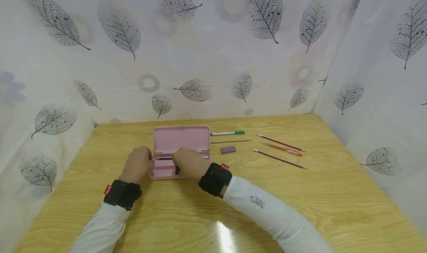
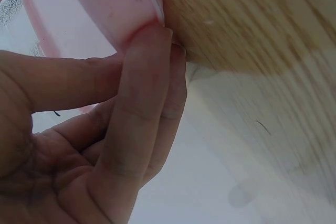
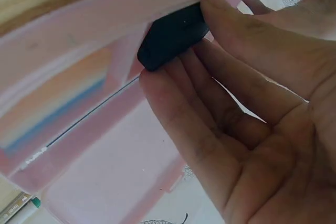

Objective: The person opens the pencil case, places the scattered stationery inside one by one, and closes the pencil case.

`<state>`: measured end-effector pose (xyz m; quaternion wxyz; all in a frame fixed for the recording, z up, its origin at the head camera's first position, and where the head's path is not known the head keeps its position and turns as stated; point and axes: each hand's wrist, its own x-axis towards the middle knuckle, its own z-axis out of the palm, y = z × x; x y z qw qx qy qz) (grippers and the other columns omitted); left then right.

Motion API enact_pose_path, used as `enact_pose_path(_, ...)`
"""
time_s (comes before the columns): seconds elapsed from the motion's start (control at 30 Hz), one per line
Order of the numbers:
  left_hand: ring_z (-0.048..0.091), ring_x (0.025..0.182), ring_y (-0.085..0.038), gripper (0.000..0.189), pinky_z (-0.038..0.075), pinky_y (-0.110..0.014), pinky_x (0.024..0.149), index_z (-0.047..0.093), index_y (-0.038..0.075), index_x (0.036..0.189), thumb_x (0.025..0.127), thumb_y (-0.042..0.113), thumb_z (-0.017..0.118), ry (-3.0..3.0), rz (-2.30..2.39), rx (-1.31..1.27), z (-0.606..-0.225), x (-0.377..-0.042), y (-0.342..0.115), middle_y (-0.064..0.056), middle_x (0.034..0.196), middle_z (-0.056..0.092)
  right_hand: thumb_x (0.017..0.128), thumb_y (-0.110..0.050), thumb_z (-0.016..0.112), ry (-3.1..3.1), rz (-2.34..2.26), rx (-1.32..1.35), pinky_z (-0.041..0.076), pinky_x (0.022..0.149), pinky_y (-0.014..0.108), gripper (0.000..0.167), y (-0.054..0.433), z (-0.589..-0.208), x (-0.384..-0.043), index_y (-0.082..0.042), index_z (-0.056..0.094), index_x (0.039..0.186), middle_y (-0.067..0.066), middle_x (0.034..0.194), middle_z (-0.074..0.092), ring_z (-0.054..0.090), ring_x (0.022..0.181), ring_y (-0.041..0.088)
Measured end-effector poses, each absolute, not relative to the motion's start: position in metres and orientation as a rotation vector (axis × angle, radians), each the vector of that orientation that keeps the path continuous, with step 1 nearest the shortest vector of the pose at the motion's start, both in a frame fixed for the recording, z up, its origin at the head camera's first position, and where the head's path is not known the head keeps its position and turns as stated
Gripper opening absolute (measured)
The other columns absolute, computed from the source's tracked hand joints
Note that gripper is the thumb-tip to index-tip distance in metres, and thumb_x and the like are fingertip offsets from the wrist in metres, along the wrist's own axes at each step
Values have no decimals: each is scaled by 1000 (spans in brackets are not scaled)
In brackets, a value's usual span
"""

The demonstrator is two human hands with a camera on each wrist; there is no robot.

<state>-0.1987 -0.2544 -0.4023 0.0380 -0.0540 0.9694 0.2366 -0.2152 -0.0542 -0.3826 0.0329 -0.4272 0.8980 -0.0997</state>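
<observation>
A pink pencil case (image 1: 181, 139) lies on the table with its lid flipped back, away from the person. The left hand (image 1: 136, 165) pinches the left end of the case; in the left wrist view its thumb and fingertips (image 2: 149, 45) meet at the pink rim. Over the case's tray, the right hand (image 1: 191, 164) holds a small black block with a tapered end (image 3: 173, 38) between thumb and fingers. Along the back of the tray lies a slim dark pencil (image 1: 163, 158), partly hidden by the right hand.
Right of the case lie a green-capped marker (image 1: 230, 133), a gold-coloured pencil (image 1: 230, 141) and a purple eraser (image 1: 228, 149). Farther right are two red pencils (image 1: 280, 159) with an orange pen (image 1: 281, 148) between them. Leaf-patterned curtains (image 1: 213, 60) enclose the wooden table (image 1: 267, 205).
</observation>
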Motion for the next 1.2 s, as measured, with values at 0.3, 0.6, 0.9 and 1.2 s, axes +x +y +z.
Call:
enact_pose_path(0.3, 56, 70, -26, 9, 44, -35, 60, 64, -8, 93, 93, 0, 64, 2970, 729, -163, -402, -198, -255, -15, 79, 59, 90, -10, 79, 2754, -327, -1312, 43, 61, 21, 10, -54, -389, -218, -7, 69, 88, -4, 76, 60, 53, 67, 8)
enact_pose_path(0.6, 56, 71, -27, 8, 44, -35, 60, 64, -8, 93, 93, 0, 63, 2966, 722, -164, -401, -199, -254, -15, 80, 59, 91, -8, 77, 2755, -327, -1313, 40, 59, 22, 8, -53, -388, -216, -6, 69, 88, -4, 74, 56, 49, 65, 8)
enact_pose_path(0.9, 56, 71, -27, 8, 44, -35, 61, 64, -8, 92, 92, -1, 64, 2963, 726, -171, -400, -199, -254, -15, 79, 59, 89, -9, 79, 2754, -352, -1313, 44, 62, 21, 10, -50, -383, -216, -6, 70, 91, -3, 78, 61, 54, 70, 9)
enact_pose_path(1.2, 56, 70, -26, 8, 44, -34, 59, 65, -8, 92, 93, 0, 64, 2963, 729, -172, -400, -198, -254, -15, 79, 59, 91, -7, 76, 2752, -366, -1285, 53, 78, 24, 14, -45, -376, -216, -6, 72, 104, 3, 100, 71, 66, 91, 14)
